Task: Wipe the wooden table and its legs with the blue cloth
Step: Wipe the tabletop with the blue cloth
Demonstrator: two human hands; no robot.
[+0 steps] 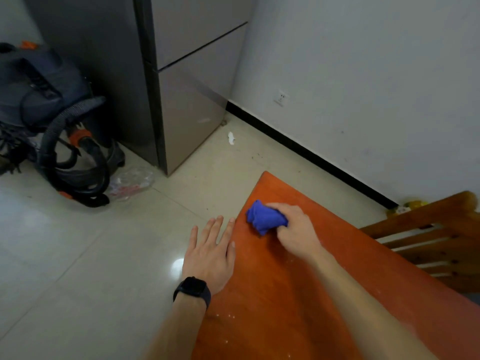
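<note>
The orange-brown wooden table point(306, 294) fills the lower right, with its far corner pointing up the frame. A bunched blue cloth point(263, 219) presses on the tabletop near that far corner. My right hand point(293, 226) is shut on the cloth from the right. My left hand point(211, 249), a dark watch on its wrist, lies flat with fingers spread at the table's left edge, partly over the floor. The table legs are hidden under the top.
A wooden chair point(428, 237) stands against the table's right side. A grey refrigerator point(187, 81) stands at the back. A vacuum cleaner with black hose point(65, 157) and a plastic bag point(132, 183) sit on the tiled floor at left. White wall on the right.
</note>
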